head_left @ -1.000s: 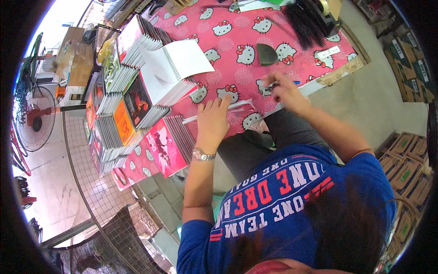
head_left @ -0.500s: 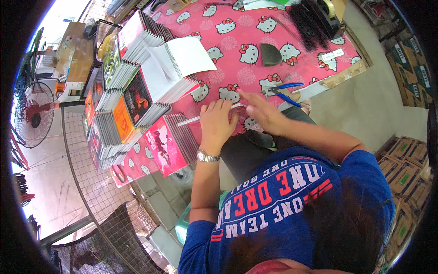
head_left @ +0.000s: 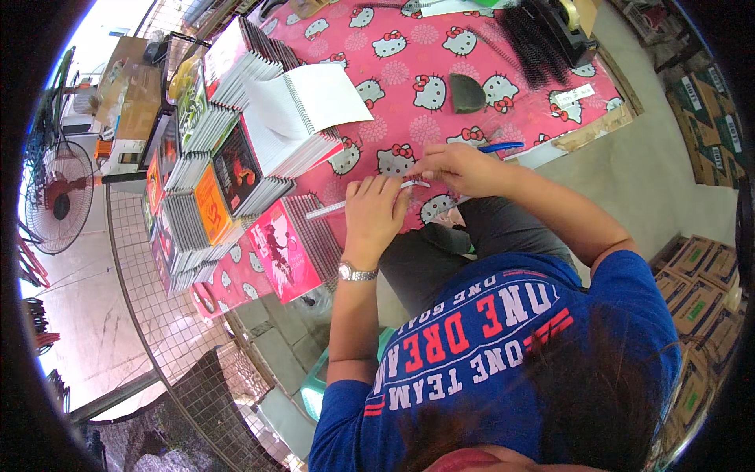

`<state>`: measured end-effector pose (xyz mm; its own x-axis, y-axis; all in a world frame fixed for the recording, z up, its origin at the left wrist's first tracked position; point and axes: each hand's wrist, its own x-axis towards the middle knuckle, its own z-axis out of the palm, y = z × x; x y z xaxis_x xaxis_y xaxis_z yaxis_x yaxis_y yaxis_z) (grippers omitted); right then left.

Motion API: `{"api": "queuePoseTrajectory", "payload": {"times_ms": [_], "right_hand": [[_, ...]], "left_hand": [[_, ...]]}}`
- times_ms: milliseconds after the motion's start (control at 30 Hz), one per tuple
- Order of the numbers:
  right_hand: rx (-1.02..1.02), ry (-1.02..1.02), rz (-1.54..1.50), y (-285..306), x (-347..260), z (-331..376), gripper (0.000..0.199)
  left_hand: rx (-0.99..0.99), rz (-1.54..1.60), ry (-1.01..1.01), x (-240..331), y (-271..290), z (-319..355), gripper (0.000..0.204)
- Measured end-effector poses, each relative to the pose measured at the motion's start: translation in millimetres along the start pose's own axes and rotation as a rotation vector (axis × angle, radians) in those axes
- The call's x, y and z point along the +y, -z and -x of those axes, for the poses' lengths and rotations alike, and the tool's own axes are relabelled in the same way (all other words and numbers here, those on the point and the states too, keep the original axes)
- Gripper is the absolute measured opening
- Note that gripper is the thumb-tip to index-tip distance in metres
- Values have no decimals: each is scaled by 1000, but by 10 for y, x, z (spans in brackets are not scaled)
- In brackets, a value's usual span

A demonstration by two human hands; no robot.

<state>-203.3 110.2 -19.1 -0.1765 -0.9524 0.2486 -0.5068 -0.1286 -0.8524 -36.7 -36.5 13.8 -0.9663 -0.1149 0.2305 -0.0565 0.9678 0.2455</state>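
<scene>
My left hand (head_left: 373,211), with a silver watch at its wrist, lies closed over a thin white strip (head_left: 326,210), whose kind I cannot make out. The strip shows on both sides of the hand. My right hand (head_left: 456,169) has its fingers drawn together at the strip's right end. Whatever is between those fingertips is too small to tell. Beyond the right wrist one blue handle of the pliers (head_left: 503,146) shows; the rest is hidden by my arm. Beside my left hand stands a stack of pink-covered spiral notebooks (head_left: 285,250).
More stacks of spiral notebooks (head_left: 228,173) fill the left side of the pink-patterned table (head_left: 393,79), and one notebook lies open with white pages (head_left: 326,94). A dark rounded block (head_left: 467,93) and black wire coils (head_left: 531,47) lie farther back. Cartons (head_left: 696,291) are stacked at right.
My right hand has moved away from me, its raised fingers now drawn in at the strip's end, and its arm covers most of the pliers. My left hand has hardly moved.
</scene>
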Motion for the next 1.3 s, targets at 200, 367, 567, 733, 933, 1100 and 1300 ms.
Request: {"api": "queuePoseTrajectory", "payload": {"times_ms": [200, 367, 567, 733, 933, 1100, 1300], "right_hand": [[-61, 139, 344, 84, -136, 22, 30], [-151, -167, 198, 14, -85, -26, 37], [-11, -165, 259, 19, -284, 19, 41], [8, -101, 371, 24, -520, 26, 34], [-57, -232, 446, 388, 247, -344, 35], [-66, -81, 845, 836, 1190, -197, 43], [-423, -302, -761, 255, 421, -279, 48]], "left_hand": [[9, -5, 1, -52, -34, 7, 15], [39, 21, 13, 17, -42, -42, 20], [87, -84, -86, -9, -91, -2, 26], [68, -70, -85, -27, -94, 6, 26], [-5, -89, 34, 18, -72, 129, 25], [108, -332, 372, 225, -149, 242, 25], [150, -24, 334, 79, -312, 357, 26]]}}
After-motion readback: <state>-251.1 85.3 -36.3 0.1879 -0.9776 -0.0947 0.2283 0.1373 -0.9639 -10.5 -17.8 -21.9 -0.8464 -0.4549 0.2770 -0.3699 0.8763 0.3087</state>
